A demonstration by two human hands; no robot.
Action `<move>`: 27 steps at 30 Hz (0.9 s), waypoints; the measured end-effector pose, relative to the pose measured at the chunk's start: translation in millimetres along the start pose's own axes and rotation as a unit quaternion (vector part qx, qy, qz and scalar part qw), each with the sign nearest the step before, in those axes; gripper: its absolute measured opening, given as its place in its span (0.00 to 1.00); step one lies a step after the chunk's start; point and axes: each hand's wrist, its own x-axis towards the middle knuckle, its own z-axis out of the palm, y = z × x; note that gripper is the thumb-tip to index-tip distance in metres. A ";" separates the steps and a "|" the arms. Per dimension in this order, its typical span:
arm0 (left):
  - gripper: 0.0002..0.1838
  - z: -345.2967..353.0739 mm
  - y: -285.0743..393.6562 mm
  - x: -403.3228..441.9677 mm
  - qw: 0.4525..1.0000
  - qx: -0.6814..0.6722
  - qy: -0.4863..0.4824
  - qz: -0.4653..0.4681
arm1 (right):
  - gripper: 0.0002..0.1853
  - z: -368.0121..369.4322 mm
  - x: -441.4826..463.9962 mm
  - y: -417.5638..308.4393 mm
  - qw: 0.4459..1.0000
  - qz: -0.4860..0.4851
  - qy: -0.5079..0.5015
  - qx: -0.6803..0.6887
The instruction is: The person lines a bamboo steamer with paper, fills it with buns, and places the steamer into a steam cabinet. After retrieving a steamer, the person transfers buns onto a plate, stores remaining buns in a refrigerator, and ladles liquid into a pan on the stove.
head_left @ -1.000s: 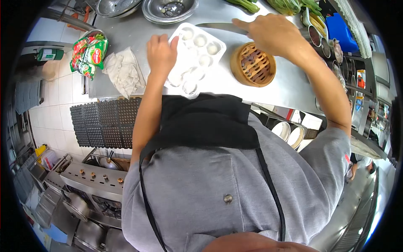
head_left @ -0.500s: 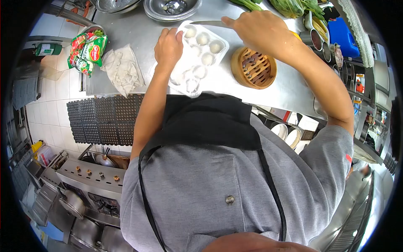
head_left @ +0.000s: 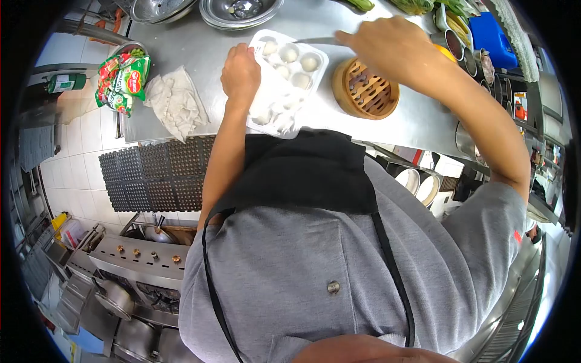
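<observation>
A white plastic tray with several round white pieces in its cups lies on the steel table, tilted a little. My left hand grips the tray's left edge, its fingers closed. My right hand is wrapped round the handle end of a knife, and its blade points left to the tray's upper part. The handle is hidden in the hand. Just below my right hand stands a round bamboo steamer with a slatted surface, apart from the tray.
A crumpled cloth and green-red food bags lie on the left. Metal bowls stand at the back. Leafy greens, metal containers and a blue container are at the right. The steel table's front edge is by my apron.
The knife blade has shifted slightly over the tray's top end, with my right hand still round the knife. My left hand has moved a little right along with the tray.
</observation>
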 end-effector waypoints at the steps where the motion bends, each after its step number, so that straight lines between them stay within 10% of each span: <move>1: 0.11 -2.8 -2.8 -1.0 1.000 0.002 0.000 -0.008 | 0.25 -1.1 -9.6 0.9 1.000 -0.001 -0.001 0.001; 8: 0.11 -16.8 -33.4 -0.4 0.999 0.007 0.013 -0.044 | 0.13 -31.8 -32.0 5.1 0.989 0.140 -0.042 -0.029; 13: 0.14 -42.9 -48.2 -12.3 0.990 0.073 0.119 0.033 | 0.19 3.2 -7.6 26.8 0.934 0.160 0.134 0.288; 16: 0.24 -54.5 -37.0 -1.2 0.971 0.095 0.172 0.139 | 0.27 -18.7 37.3 13.9 0.750 0.105 0.039 0.652; 22: 0.26 -26.6 -48.4 27.3 0.974 0.081 0.048 0.206 | 0.29 -90.9 150.4 -39.8 0.662 -0.058 -0.047 0.746; 27: 0.25 0.6 -60.8 43.5 0.973 -0.001 0.052 0.227 | 0.25 -146.8 249.8 -134.9 0.458 -0.083 -0.067 0.882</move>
